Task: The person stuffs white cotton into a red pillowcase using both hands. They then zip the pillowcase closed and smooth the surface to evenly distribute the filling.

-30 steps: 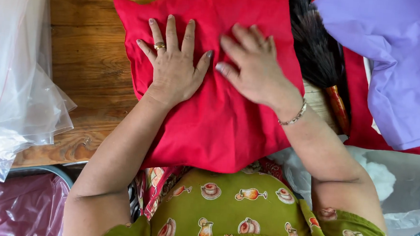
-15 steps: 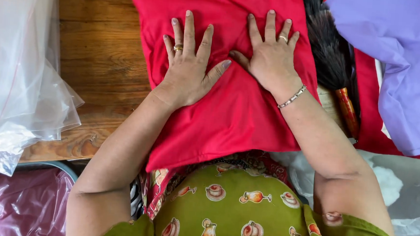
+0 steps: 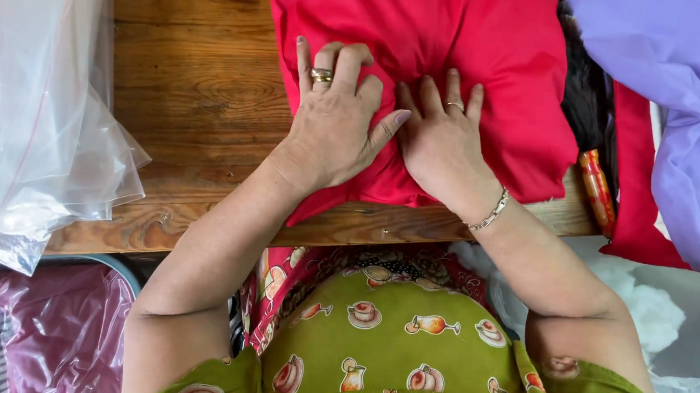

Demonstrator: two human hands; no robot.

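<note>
Red cushion [image 3: 486,83] under flat hands (side by side)

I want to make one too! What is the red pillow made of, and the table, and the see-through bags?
The red pillow looks like smooth woven cloth, matte, puckering under the left hand and right hand. The table looks like varnished wood, with grain lines and a slight shine. The see-through bags look like thin glossy plastic film, crinkled and reflecting light.
</note>
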